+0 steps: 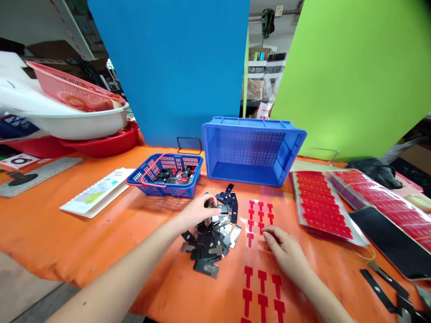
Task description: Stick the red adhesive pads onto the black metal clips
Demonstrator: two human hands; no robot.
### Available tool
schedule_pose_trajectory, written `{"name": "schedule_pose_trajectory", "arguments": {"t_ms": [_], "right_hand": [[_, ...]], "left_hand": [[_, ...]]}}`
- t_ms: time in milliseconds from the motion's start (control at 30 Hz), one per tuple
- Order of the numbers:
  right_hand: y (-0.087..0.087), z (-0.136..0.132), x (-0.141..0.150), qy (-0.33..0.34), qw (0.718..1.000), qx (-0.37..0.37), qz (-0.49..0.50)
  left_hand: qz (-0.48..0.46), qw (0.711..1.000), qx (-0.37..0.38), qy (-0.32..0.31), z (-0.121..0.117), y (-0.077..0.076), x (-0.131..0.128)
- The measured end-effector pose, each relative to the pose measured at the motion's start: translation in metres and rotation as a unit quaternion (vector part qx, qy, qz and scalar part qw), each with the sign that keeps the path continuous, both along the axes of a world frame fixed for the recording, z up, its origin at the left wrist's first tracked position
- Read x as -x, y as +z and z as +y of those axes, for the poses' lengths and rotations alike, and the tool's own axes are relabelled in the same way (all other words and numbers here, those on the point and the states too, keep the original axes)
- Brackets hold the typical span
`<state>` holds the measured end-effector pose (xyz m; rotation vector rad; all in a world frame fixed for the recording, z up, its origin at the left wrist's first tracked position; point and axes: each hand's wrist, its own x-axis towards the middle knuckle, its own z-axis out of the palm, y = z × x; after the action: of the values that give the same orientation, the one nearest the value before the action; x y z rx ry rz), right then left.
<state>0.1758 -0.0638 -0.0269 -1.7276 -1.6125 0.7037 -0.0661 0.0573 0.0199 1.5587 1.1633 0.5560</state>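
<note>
My left hand [199, 211] reaches over a heap of small flat black and silver metal pieces [210, 240]. Its fingers are curled, and what they grip is partly hidden among the pieces. On the orange surface to the right, red T-shaped stickers [249, 239] lie in rows. My right hand [284, 249] has its thumb and forefinger close together at the edge of one red T-shaped sticker [261, 227] in the upper group. A lower group of red T-shaped stickers [262, 280] lies nearer to me.
A blue basket [161, 190] with a red handle holds similar pieces. Behind stands a blue crate [247, 174] on its side. Red sticker sheets [321, 202], a black phone [392, 240] and scissors [402, 300] lie at right. A white booklet [97, 193] and stacked basins [81, 123] are left.
</note>
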Motion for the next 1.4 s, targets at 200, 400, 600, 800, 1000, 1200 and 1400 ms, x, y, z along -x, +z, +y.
{"name": "schedule_pose_trajectory", "arguments": {"t_ms": [200,400,600,800,1000,1200,1400], "right_hand": [[-0.003,0.000,-0.001,0.029,0.998,0.000,-0.058],[-0.010,0.001,0.010,0.067,0.985,-0.032,-0.157],[-0.014,0.001,0.029,0.031,0.957,-0.062,-0.282],[-0.025,0.002,0.035,-0.003,0.958,-0.054,-0.280],[-0.027,-0.001,0.035,0.010,0.951,-0.082,-0.299],[-0.021,0.003,0.035,0.007,0.963,-0.060,-0.263],[-0.019,0.006,0.036,-0.007,0.974,-0.066,-0.218]], "left_hand": [[0.311,0.881,-0.241,-0.264,0.014,-0.001,0.004],[0.374,0.823,-0.284,-0.320,0.025,0.009,-0.006],[0.226,0.895,-0.344,-0.171,0.028,0.012,-0.013],[-0.178,0.980,0.030,0.087,-0.002,-0.011,-0.043],[-0.382,0.839,0.329,0.203,-0.042,-0.039,-0.089],[-0.404,0.806,0.360,0.237,-0.043,-0.057,-0.098],[-0.416,0.798,0.353,0.256,-0.044,-0.062,-0.097]]}}
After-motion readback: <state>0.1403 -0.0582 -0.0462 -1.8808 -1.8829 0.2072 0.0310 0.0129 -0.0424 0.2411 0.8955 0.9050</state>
